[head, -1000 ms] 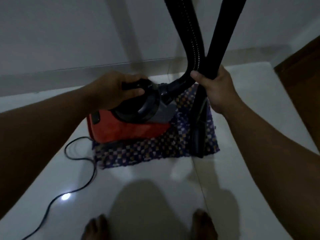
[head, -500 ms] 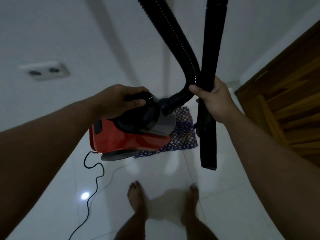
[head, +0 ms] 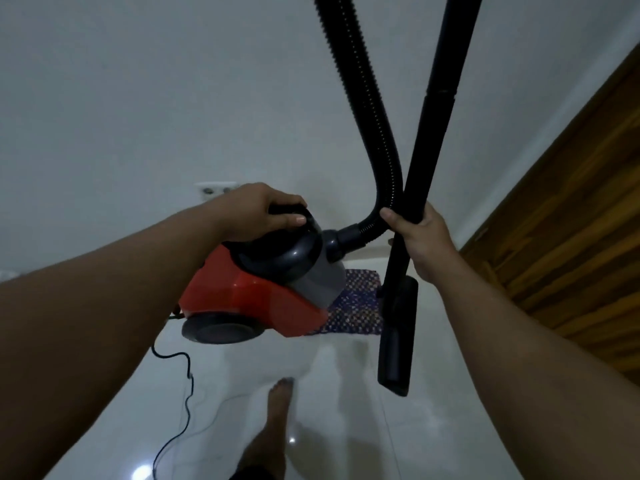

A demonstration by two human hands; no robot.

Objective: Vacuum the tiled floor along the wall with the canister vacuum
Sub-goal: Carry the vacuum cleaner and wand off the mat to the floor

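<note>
My left hand [head: 263, 211] grips the canister vacuum [head: 263, 289]; right hand [head: 420, 237] grips the wand [head: 415, 202], nozzle [head: 396, 341] hanging toward six o'clock.

The ribbed hose [head: 360, 98] and rigid wand [head: 440, 109] are running off the top edge. The left hand [head: 256, 213] is covering the canister's handle. The canister [head: 256, 299] is hiding part of the patterned mat [head: 360, 306], and the power cord [head: 187, 393] is leaving the frame's bottom.
</note>
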